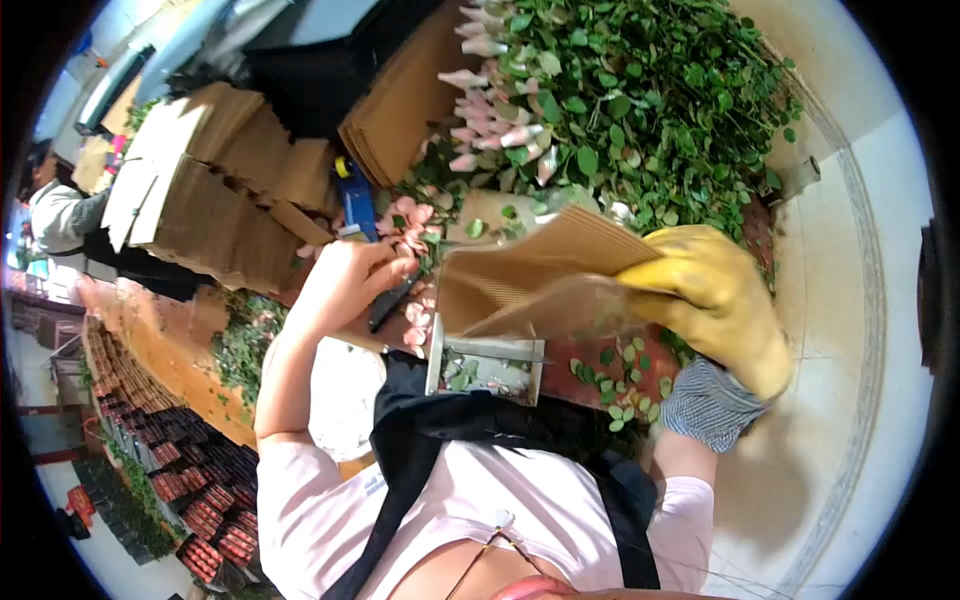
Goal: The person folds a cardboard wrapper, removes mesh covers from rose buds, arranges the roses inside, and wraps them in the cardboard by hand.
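My right hand [715, 290], in a yellow rubber glove with a knitted grey cuff, is closed on the edge of a folded sheet of corrugated cardboard [575, 245]. A clear plastic layer hangs at its lower side. The sheet stands tilted over a light-framed tray [485, 370] with leaf scraps in it. My left hand [360, 280] is bare, its fingers curled together beside loose pink petals [408, 225]; what they hold, if anything, is hidden. Just past its fingers sits a blue tape dispenser [356, 200]. A black-handled object [390, 305] lies under the hand.
A large heap of leafy rose stems [640, 110] with pale pink wrapped buds [490, 125] fills the back right. Stacked cardboard [220, 190] rises at the left, more sheets [400, 90] behind. Another person's sleeve [60, 215] shows far left. Leaves [625, 375] litter the red tabletop.
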A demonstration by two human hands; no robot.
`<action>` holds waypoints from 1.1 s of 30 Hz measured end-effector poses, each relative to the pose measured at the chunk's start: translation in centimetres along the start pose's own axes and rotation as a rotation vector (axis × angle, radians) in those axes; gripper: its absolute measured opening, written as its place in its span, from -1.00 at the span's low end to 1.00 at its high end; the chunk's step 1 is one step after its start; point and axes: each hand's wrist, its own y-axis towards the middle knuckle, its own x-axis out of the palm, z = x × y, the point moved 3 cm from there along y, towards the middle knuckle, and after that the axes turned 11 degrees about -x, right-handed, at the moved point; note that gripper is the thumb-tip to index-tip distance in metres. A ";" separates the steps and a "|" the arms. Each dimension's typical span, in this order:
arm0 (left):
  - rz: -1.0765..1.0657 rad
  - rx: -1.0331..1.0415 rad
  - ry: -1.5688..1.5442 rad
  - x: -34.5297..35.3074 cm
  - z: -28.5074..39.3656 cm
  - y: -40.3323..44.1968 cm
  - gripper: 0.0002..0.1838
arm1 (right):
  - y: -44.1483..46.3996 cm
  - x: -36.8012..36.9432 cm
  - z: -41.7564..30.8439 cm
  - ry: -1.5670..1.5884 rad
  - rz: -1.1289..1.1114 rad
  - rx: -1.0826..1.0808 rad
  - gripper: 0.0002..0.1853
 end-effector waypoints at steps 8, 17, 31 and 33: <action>-0.032 0.291 0.119 20.3 -9.7 4.6 -0.78 | 1.2 18.2 4.9 0.022 0.005 0.032 -0.73; -0.257 0.531 0.466 35.2 -11.5 2.7 -0.43 | 2.9 20.9 7.0 0.331 -0.197 0.033 -0.66; -0.083 0.604 0.325 28.5 -7.4 3.8 -0.34 | 5.9 23.0 10.9 -0.081 -0.045 -0.134 -0.49; -0.082 0.608 0.225 26.8 -6.7 3.5 -0.13 | 5.9 17.6 6.5 0.241 -0.140 0.042 -0.33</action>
